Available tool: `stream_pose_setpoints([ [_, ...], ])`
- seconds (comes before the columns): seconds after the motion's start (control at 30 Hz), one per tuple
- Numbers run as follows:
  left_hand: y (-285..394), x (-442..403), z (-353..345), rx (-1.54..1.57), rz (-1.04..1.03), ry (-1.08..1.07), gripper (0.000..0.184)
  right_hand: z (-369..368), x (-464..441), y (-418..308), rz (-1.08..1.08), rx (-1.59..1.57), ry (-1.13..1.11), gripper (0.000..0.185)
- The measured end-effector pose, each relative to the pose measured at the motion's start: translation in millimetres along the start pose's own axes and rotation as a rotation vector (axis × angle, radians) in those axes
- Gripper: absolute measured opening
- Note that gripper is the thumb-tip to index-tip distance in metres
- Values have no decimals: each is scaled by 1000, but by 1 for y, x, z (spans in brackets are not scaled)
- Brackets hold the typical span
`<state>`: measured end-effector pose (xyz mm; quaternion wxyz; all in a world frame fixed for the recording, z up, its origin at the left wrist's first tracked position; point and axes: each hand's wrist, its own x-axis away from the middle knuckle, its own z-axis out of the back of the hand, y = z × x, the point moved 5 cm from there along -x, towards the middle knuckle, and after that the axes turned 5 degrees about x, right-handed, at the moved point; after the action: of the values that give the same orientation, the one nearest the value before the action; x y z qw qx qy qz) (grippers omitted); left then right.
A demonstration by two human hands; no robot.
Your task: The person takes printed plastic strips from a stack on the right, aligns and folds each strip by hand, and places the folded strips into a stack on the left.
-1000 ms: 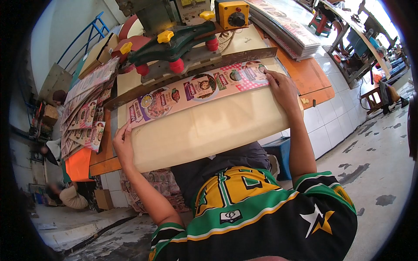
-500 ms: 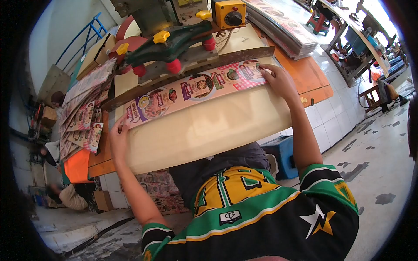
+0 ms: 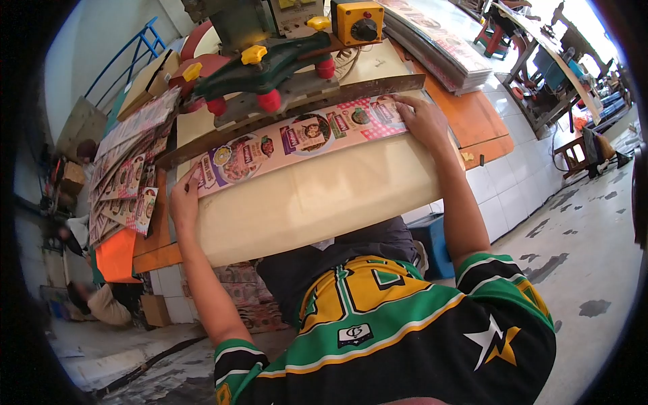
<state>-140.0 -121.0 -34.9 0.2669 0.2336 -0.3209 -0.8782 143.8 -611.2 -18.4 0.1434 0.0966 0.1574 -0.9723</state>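
A long printed food banner strip [image 3: 307, 136] lies slantwise on a cream board [image 3: 317, 196], its far edge close along a metal bar [image 3: 378, 86]. At the strip's left end, my left hand [image 3: 184, 204] is closed with its fingertips on the corner. My right hand [image 3: 424, 123] grips the right end, thumb and fingers bent over the edge. Just beyond the strip stands a press-like machine with a dark green clamp frame [image 3: 270, 71], yellow knobs [image 3: 254, 55] and red feet [image 3: 268, 101]. The undersides of both hands are hidden.
Loose printed strips [image 3: 128, 175] pile up at the left, above an orange sheet [image 3: 116, 256]. A tall stack of printed sheets [image 3: 442, 44] sits at the back right. A yellow control box [image 3: 358, 22] is on the machine. Another person [image 3: 108, 305] is at lower left.
The strip and both hands keep nearly the same place. My right hand has shifted slightly up and left, its fingers now bent more over the end. The view has moved a little.
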Motion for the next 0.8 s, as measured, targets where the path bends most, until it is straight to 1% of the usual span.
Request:
stream_pose_setpoints([
  [0.1,-1,-1,-1,21,35,-29,35,-1,0,1,15,-37,28,35],
  [0.17,3,0,1,-50,60,-9,34,0,1,1,-28,-67,-9,37],
  [0.27,2,1,1,-43,26,1,34,-2,2,3,-19,-60,31,37],
  [0.4,1,3,1,-34,49,-23,33,0,4,2,-16,-79,18,38],
  [0.47,2,3,-1,2,-2,-9,35,2,5,2,-23,-84,6,38],
  [0.6,3,2,0,-25,35,-18,36,0,2,2,-33,-66,-39,39],
  [0.8,-1,6,-1,-86,16,26,39,-5,2,7,53,-88,60,39],
])
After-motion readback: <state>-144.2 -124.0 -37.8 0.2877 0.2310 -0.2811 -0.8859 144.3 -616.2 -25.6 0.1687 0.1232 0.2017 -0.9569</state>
